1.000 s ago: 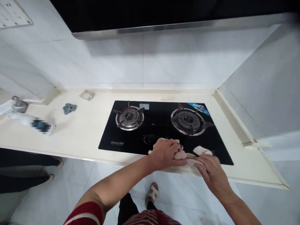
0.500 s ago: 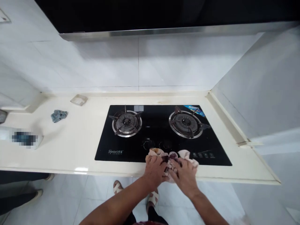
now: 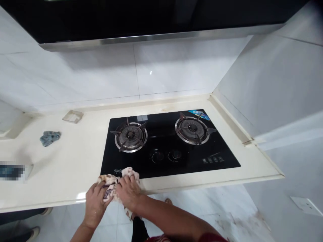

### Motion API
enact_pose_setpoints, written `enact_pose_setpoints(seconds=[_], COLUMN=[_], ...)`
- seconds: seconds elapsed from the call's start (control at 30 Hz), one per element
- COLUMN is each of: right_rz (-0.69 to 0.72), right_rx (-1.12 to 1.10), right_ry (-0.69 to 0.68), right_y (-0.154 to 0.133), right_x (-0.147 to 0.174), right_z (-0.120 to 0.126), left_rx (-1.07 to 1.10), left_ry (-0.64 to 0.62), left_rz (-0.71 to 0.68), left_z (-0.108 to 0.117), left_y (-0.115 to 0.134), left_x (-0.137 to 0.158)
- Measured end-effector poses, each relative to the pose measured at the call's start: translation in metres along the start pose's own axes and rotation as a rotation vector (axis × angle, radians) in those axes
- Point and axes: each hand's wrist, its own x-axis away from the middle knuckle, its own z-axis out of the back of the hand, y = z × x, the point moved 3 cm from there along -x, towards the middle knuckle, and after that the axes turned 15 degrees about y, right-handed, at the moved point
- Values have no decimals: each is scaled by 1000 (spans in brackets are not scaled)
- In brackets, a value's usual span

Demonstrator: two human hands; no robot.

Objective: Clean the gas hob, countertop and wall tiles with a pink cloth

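Note:
A crumpled pinkish-white cloth (image 3: 131, 173) with purple patches lies bunched at the front left corner of the black gas hob (image 3: 161, 134). My left hand (image 3: 96, 203) grips its left part over the counter's front edge. Close beside it, my right hand (image 3: 128, 191) has its fingers curled over the cloth's right part, by the hob's front rim. The fabric covers some of the hob's printed lettering. Two burners with pan supports, the left burner (image 3: 131, 136) and the right burner (image 3: 192, 130), sit behind two control knobs.
On the cream counter (image 3: 75, 158) to the left lie a grey-blue rag (image 3: 49, 138) and a clear shallow dish (image 3: 73, 116). A white, partly blurred container (image 3: 29, 171) is at the left edge. A black range hood (image 3: 161, 20) hangs above. Another person's feet show below left.
Both hands have slid the cloth leftward along the hob's front edge, from the front middle to the left corner. The knobs are now uncovered. The view has shifted right and tilted slightly.

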Motion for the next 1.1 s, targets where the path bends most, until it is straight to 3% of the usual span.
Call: enact_pose_setpoints(seconds=[0.13,0.27,0.43,0.6,0.77,0.83,0.9,1.1], right_rz=[104,168,18,-267,-491,-567,-585,-594], right_rx=[-21,-28,31,55,-9,35,135,325], right_ry=[-16,40,79,297,632,762,771,497], right_y=[-13,18,112,221,288,305,315,301], right_x=[-11,15,94,177,196,186,169,120], right_z=[3,19,66,136,208,231,238,187], left_rx=[-47,-113,-10,348,581,633,616,540], left_ry=[50,-4,-148,-229,-157,-112,-65,-49], left_rz=[60,80,30,-28,248,228,167,-16], left_z=[11,5,-42,-98,-114,-112,-111,-132], left_y=[-12,31,154,294,381,398,400,350], left_x=[7,4,-14,-62,-133,-156,-164,-113])
